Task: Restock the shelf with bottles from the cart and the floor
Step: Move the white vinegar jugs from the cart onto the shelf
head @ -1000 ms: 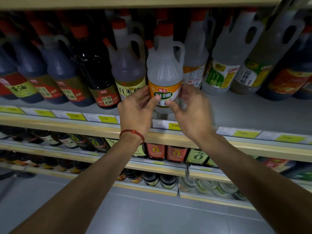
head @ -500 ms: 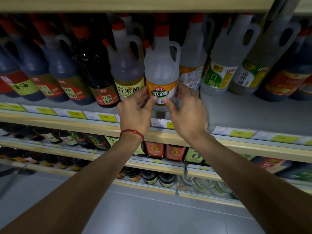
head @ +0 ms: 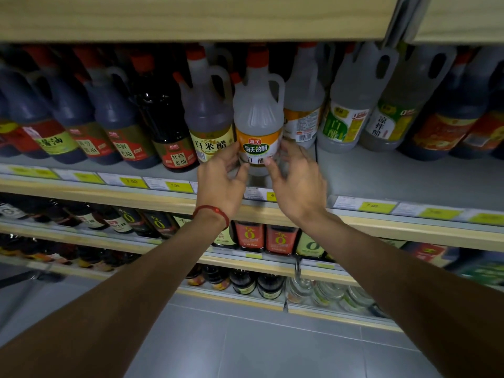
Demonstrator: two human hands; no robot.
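Observation:
A clear white-vinegar bottle (head: 257, 115) with a red cap and an orange and green label stands upright on the grey shelf (head: 387, 178), in the front row between other handled bottles. My left hand (head: 221, 181), with a red cord at the wrist, curls round its lower left side. My right hand (head: 297, 184) curls round its lower right side. Both thumbs press the front of the label near the base.
Dark soy-sauce bottles (head: 114, 124) fill the shelf to the left, and pale vinegar bottles (head: 349, 115) stand to the right with bare shelf in front of them. Yellow price tags (head: 376, 206) line the wooden edge. Lower shelves hold smaller bottles (head: 249, 236). Grey floor tiles (head: 245, 345) lie below.
The vinegar bottle has slid further back on the shelf into line with its neighbours. Both hands followed it, and their fingers have spread a little.

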